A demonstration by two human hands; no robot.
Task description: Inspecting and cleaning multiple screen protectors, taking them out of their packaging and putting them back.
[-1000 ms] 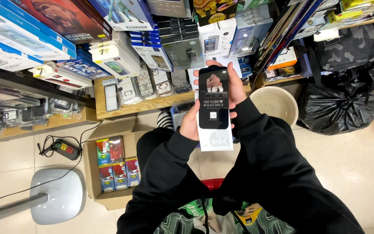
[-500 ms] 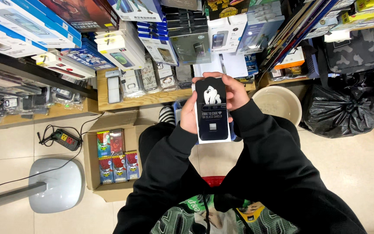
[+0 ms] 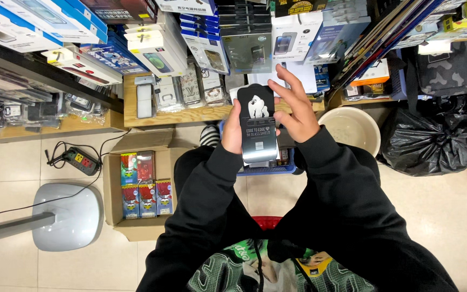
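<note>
Head camera, looking down over a seated person in a black sweatshirt; both hands are raised in front of the chest, holding a flat black packet upright between them; the left hand grips the packet's left edge, fingers wrapped behind it and thumb on the front; the right hand rests against its right edge with the fingers spread and half open, thumb touching the packet's side; the packet is long and narrow, dark with a white figure near its top and a paler, glossy lower part. Behind the hands, a low wooden shelf carries small cases and boxes; just beyond the right wrist stands a pale round bucket, with a black rubbish bag beside it; on the tiled floor to the left sit an open cardboard box of coloured packs and a power strip.
</note>
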